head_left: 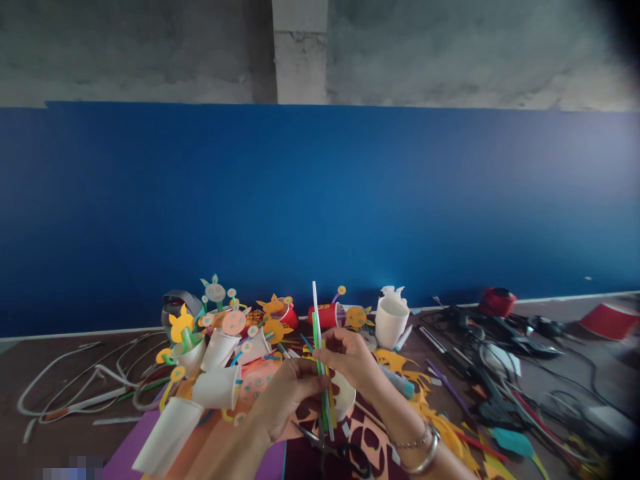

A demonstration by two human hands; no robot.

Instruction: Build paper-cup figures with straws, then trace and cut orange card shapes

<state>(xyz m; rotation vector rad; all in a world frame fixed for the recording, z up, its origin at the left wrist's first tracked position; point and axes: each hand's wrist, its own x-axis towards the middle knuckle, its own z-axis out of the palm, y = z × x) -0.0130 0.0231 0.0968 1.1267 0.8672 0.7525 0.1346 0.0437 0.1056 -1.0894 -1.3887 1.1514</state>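
Observation:
A small bundle of drinking straws (316,320), white, green and yellow, stands nearly upright in front of me. My left hand (295,383) pinches it around the lower middle, thumb against the straws. Just above, my right hand (347,357) has its thumb and fingers closed on the same bundle. Behind my wrists a white paper cup (345,398) shows in part. Below the straws lie scissors (355,460) with dark handles, on dark paper with cut-out peach scraps (373,443).
Several white paper cups (167,430) with paper animal faces crowd the left. An upright white cup (391,321) stands behind my right hand. Yellow paper scraps (440,427), a black glue gun (493,390) and tangled cables lie right. Loose white cords (75,360) lie far left. A blue partition (320,200) closes the back.

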